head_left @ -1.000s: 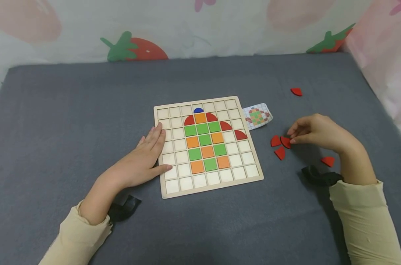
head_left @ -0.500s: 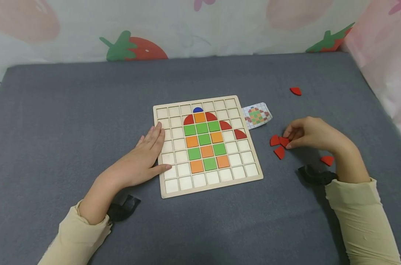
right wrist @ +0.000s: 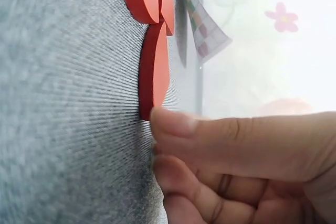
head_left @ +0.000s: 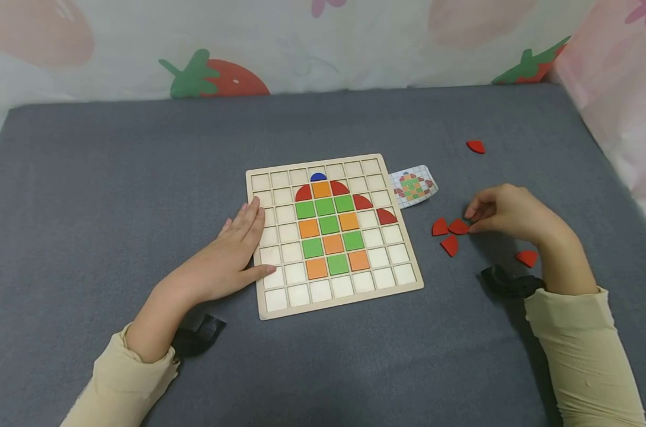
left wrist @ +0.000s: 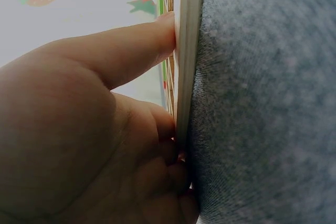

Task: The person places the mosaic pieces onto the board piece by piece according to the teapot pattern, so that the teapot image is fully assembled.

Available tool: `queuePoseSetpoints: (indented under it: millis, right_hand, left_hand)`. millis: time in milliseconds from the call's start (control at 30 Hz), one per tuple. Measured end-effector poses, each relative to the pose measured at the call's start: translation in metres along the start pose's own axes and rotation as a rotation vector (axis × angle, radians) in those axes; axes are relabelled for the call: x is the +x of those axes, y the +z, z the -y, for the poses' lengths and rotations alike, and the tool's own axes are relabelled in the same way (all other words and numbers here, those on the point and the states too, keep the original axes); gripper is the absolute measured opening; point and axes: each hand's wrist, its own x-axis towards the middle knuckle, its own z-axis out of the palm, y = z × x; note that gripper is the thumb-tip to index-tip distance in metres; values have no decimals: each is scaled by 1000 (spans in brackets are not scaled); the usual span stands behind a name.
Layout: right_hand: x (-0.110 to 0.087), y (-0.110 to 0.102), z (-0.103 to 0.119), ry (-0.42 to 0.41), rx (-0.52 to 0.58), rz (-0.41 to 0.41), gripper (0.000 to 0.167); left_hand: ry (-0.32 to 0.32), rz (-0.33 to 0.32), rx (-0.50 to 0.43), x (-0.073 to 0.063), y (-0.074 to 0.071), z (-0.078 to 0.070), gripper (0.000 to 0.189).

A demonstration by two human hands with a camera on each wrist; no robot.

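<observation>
In the head view my left hand [head_left: 227, 261] lies along the left edge of a wooden grid board [head_left: 339, 306]. Its thumb rests on the board's rim, as the left wrist view also shows. The board holds green, orange, dark red and blue pieces in a pattern. To its right, my right hand [head_left: 509, 214] touches the end of a red fan-shaped piece [right wrist: 154, 72] with the thumb tip, the other fingers curled loosely below. Two more red pieces [head_left: 440, 227] lie against or close to that one on the cloth.
A pattern card [head_left: 416, 186] sticks out from the board's right edge. One red piece [head_left: 476, 146] lies far back, and another red piece [head_left: 527, 258] lies near the right wrist. A black strap [head_left: 509, 283] hangs from that wrist. Grey cloth [head_left: 115, 178] covers the table.
My right hand shifted left, then back right. The red piece at its thumb has turned, and the neighbouring red piece has slid slightly left. My left hand stays on the board.
</observation>
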Motion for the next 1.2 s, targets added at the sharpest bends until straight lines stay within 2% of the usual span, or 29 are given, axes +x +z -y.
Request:
queuePoseSetpoints:
  millis: [100, 400, 800, 1033, 1200]
  right_hand:
    - [0, 0, 0, 7, -7, -12, 11]
    - [2, 5, 7, 22, 9, -7, 19]
    - [3, 8, 9, -87, 29, 37, 14]
    - [1, 6, 11, -93, 26, -5, 8]
    - [-1, 4, 13, -120, 79, -45, 5]
  left_hand:
    - [-1, -2, 3, 0, 0, 0, 86]
    - [0, -3, 2, 0, 0, 0, 86]
    - [5, -3, -2, -1, 0, 1, 86]
    - [12, -7, -2, -1, 0, 1, 86]
    - [21, -6, 1, 0, 0, 2, 86]
